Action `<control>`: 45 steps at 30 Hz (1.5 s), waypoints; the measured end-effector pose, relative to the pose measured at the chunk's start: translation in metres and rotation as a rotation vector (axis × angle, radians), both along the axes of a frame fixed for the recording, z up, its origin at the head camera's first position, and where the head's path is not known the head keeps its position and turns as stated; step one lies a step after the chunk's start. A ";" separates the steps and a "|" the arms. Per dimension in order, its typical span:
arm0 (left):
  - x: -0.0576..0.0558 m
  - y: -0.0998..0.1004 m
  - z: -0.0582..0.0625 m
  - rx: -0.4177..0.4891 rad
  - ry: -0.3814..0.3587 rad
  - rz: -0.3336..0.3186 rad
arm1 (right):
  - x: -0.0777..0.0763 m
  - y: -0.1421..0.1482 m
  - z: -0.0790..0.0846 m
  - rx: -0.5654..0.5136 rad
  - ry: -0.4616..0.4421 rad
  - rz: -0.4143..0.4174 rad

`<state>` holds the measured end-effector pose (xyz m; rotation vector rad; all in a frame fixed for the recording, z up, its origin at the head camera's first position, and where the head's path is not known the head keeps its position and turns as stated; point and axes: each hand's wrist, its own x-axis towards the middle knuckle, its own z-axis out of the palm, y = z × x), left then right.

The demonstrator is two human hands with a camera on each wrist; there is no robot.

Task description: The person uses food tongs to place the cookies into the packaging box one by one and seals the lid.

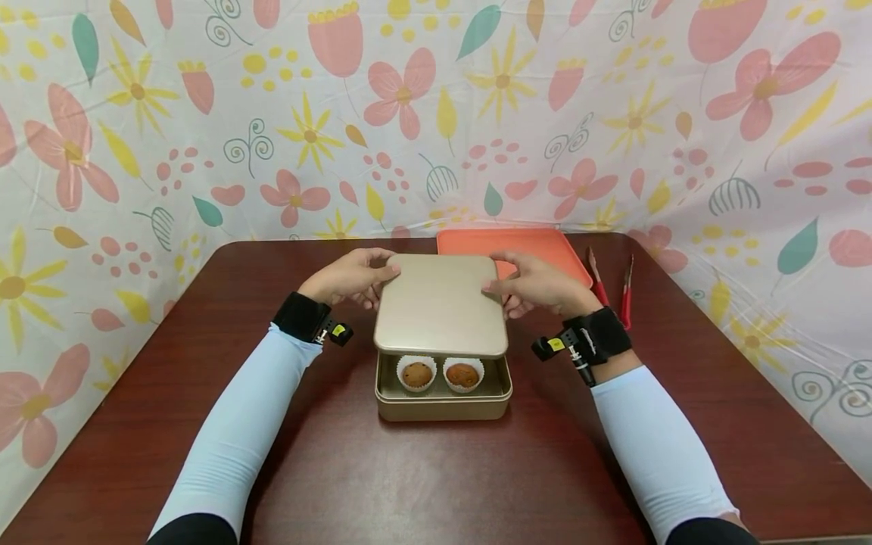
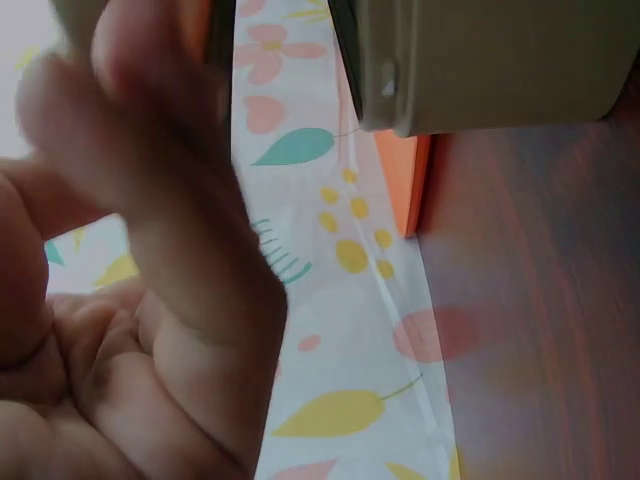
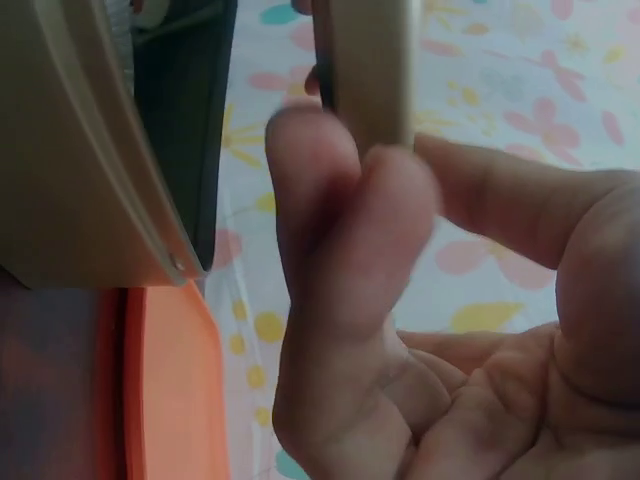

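A beige-gold metal tin (image 1: 443,410) stands on the table with its lid (image 1: 443,303) raised above it and tilted. Two muffins in white paper cups, a left muffin (image 1: 417,374) and a right muffin (image 1: 463,375), show at the front inside the tin; the lid hides the back part. My left hand (image 1: 354,278) grips the lid's left edge, thumb on top and fingers beneath. On the opposite edge my right hand (image 1: 534,286) holds the lid the same way. In the right wrist view, a gap separates the lid (image 3: 370,70) from the tin (image 3: 80,180).
Behind the lid lies an orange tray (image 1: 538,246) at the table's back edge. Two red-handled utensils, one beside the tray (image 1: 597,280) and another farther right (image 1: 627,295), lie by it. A flowered cloth (image 1: 436,136) hangs around the brown table (image 1: 436,484).
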<state>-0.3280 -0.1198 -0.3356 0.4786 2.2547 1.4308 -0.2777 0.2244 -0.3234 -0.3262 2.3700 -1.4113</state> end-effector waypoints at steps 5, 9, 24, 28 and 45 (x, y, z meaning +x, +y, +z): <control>0.000 -0.001 -0.001 -0.049 -0.050 -0.070 | 0.001 -0.006 -0.003 0.118 -0.013 0.028; 0.000 -0.001 -0.002 -0.078 -0.081 -0.102 | 0.001 -0.009 -0.006 0.154 -0.071 0.054; 0.012 0.003 0.007 -0.245 -0.049 -0.155 | 0.005 -0.015 -0.011 0.209 -0.103 0.126; 0.012 0.004 0.004 -0.292 -0.030 -0.192 | 0.006 -0.017 -0.010 0.223 -0.065 0.132; 0.013 0.008 0.003 -0.405 -0.001 -0.233 | 0.007 -0.020 -0.005 0.241 -0.030 0.128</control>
